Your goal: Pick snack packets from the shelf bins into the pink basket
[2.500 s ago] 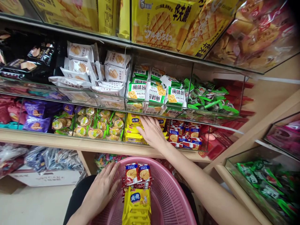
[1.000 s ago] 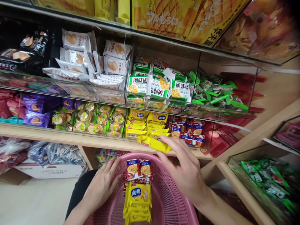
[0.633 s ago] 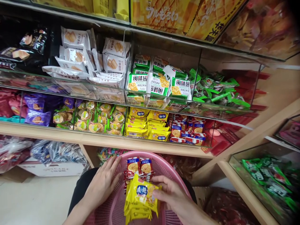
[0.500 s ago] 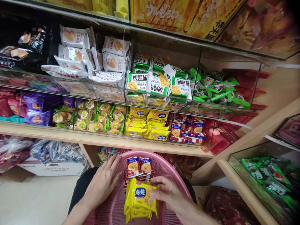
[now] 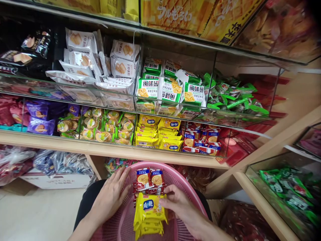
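A pink plastic basket (image 5: 185,187) sits on my lap below the shelves. Inside it lies a stack of yellow biscuit packets (image 5: 149,216), with red biscuit packets (image 5: 148,179) behind them. My right hand (image 5: 179,206) has its fingers closed on the right edge of the top yellow packet (image 5: 149,207), which lies on the stack. My left hand (image 5: 111,194) rests flat and open on the basket's left rim, beside the red packets. On the lower shelf, a glass bin holds more yellow packets (image 5: 156,135).
Glass-fronted bins hold white packets (image 5: 100,70), green-and-white packets (image 5: 170,90), green sweets (image 5: 233,98), round biscuits (image 5: 105,129), red packets (image 5: 203,140) and purple packets (image 5: 38,118). A wooden shelf edge (image 5: 100,150) runs just above the basket. Bagged goods lie on the floor at the left.
My right hand drew a yellow packet out of the lower shelf bin, carried it down and laid it on the yellow stack in the basket. My left hand stayed on the rim.
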`<state>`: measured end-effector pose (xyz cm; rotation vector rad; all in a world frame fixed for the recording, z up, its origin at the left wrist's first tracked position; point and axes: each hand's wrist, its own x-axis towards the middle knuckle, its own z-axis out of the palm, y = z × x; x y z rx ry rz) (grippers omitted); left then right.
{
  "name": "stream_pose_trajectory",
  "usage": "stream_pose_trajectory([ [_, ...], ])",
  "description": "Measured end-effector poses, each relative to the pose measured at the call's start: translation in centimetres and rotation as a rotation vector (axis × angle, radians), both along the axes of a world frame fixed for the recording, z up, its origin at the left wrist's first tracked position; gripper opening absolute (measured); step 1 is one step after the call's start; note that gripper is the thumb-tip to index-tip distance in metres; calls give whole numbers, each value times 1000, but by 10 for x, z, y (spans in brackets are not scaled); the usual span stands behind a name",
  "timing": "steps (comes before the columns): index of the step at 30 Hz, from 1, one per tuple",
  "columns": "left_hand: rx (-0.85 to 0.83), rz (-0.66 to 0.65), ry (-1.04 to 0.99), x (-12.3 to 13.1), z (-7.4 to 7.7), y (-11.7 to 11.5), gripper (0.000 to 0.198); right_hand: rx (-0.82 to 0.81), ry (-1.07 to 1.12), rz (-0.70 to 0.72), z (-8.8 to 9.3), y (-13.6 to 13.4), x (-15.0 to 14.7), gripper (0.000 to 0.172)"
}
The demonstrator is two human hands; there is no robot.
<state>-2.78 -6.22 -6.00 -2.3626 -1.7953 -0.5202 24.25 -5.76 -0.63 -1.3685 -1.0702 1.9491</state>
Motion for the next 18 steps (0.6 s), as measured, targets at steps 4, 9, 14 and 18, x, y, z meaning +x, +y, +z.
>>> stream_pose_trajectory([
  [4, 25, 2, -17, 0, 1, 0, 53, 29, -13, -37, -4, 2, -2, 58],
  [9, 22, -5, -11, 0, 1, 1, 54, 190, -52, -81, -15, 4, -1, 51],
  [14, 27, -5, -25, -1, 0, 1, 53, 316, -142, -86, -28, 2, 3, 44],
  [18, 11, -8, 1, -1, 0, 1, 52, 341, -212, -57, -28, -3, 4, 45],
])
